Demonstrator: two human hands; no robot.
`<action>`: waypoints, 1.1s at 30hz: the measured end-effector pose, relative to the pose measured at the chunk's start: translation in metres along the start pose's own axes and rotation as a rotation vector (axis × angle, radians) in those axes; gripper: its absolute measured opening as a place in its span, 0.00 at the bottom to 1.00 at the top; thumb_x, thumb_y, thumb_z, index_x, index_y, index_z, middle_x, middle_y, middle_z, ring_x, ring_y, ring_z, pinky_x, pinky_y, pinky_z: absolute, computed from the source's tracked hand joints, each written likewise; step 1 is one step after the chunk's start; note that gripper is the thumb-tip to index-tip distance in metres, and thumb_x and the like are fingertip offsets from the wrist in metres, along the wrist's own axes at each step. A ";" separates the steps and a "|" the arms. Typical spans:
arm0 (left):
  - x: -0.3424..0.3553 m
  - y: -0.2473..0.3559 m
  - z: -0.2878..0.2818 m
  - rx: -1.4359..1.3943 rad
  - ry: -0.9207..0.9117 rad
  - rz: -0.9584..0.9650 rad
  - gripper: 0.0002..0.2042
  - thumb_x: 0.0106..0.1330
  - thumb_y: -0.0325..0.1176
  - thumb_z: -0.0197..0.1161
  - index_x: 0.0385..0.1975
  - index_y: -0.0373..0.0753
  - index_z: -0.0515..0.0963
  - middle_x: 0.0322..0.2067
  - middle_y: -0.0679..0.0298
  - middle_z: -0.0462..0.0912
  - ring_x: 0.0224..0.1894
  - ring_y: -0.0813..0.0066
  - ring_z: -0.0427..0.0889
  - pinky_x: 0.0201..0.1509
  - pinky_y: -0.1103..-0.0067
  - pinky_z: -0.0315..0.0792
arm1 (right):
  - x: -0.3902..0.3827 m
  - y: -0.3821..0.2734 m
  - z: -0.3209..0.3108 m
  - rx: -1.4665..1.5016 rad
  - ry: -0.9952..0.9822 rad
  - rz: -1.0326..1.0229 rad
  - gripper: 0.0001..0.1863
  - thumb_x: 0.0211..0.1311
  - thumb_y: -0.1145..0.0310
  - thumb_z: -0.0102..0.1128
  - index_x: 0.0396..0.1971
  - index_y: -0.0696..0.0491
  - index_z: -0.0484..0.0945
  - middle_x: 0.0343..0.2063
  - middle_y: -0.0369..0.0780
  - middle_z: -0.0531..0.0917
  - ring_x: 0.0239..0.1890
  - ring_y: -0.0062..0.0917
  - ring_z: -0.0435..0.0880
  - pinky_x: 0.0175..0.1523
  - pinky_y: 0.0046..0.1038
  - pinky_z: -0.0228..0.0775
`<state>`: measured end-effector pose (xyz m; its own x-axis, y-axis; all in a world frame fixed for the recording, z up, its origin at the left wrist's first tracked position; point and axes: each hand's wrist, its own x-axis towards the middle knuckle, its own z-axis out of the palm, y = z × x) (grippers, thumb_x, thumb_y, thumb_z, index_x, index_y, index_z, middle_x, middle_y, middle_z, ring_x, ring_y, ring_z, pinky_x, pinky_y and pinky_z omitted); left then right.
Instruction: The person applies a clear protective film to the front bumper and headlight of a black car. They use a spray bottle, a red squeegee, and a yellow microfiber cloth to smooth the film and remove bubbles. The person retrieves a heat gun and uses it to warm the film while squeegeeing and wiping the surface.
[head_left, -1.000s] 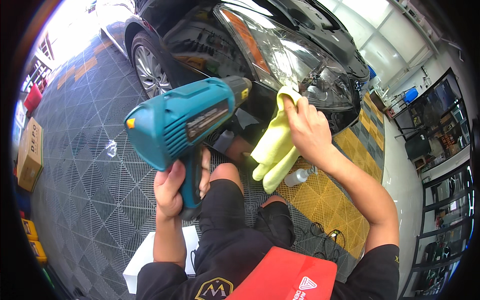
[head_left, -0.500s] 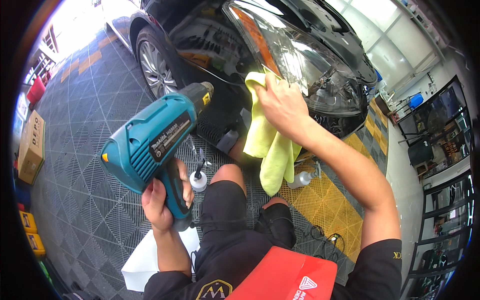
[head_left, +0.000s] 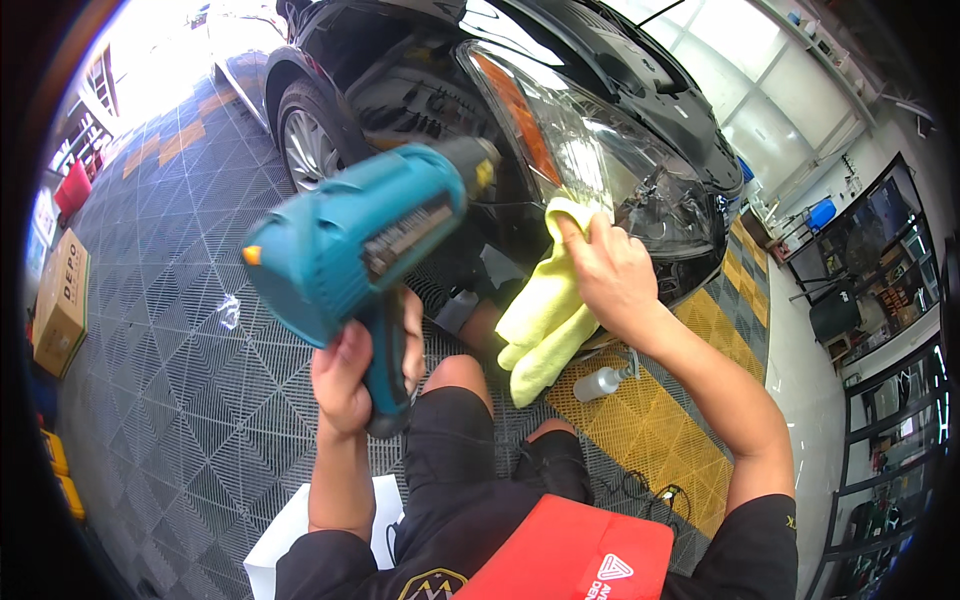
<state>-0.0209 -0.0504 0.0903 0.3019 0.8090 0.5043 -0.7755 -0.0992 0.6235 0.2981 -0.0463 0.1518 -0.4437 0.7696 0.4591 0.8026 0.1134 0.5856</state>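
Observation:
My left hand (head_left: 345,378) is wrapped round the grip of a teal heat gun (head_left: 335,235). Its dark nozzle points up and right toward the car's headlight (head_left: 635,165) and is smeared by motion. A yellow-green cloth (head_left: 548,325) is pinched in my right hand (head_left: 615,282), at the headlight's lower edge. The cloth hangs down in folds in front of the black bumper. An orange strip (head_left: 520,115) runs along the lamp's left side, and its clear surface looks crinkled lower right. Whether the cloth presses on the lamp, I cannot tell.
A spray bottle (head_left: 598,384) lies on the yellow floor tiles (head_left: 660,430) below the cloth. Near my right leg is a dark cable (head_left: 650,490). A white sheet (head_left: 290,530) is at lower left, a cardboard box (head_left: 62,305) at far left. The front wheel (head_left: 308,135) is behind the gun.
The heat gun has swung right and up, its nozzle nearer the headlight. My right hand and the cloth have shifted down and right. The small white bottle near my left hand has dropped from view.

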 end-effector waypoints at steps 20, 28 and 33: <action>0.118 0.045 -0.002 0.217 0.052 0.017 0.22 0.82 0.43 0.44 0.60 0.27 0.67 0.40 0.55 0.79 0.21 0.80 0.75 0.23 0.83 0.72 | 0.022 0.024 -0.028 -0.030 -0.071 0.005 0.32 0.58 0.72 0.58 0.66 0.52 0.72 0.34 0.39 0.73 0.28 0.28 0.80 0.32 0.30 0.74; 0.028 0.028 -0.013 0.019 0.016 -0.128 0.20 0.81 0.42 0.49 0.55 0.26 0.67 0.37 0.55 0.77 0.22 0.76 0.77 0.23 0.81 0.75 | 0.071 0.022 -0.009 -0.178 0.036 0.031 0.27 0.59 0.69 0.55 0.60 0.57 0.75 0.34 0.39 0.74 0.29 0.27 0.80 0.32 0.30 0.73; 0.007 0.027 -0.015 -0.008 0.167 0.009 0.26 0.80 0.41 0.49 0.62 0.20 0.61 0.39 0.47 0.72 0.24 0.74 0.76 0.20 0.81 0.74 | 0.131 0.003 0.015 -0.242 0.092 0.000 0.19 0.60 0.69 0.56 0.52 0.56 0.79 0.35 0.40 0.75 0.30 0.27 0.80 0.33 0.31 0.71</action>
<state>-0.0481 -0.0391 0.1016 0.1996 0.8931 0.4031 -0.7825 -0.1024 0.6142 0.2484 0.0636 0.2037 -0.4868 0.7079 0.5117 0.6887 -0.0493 0.7234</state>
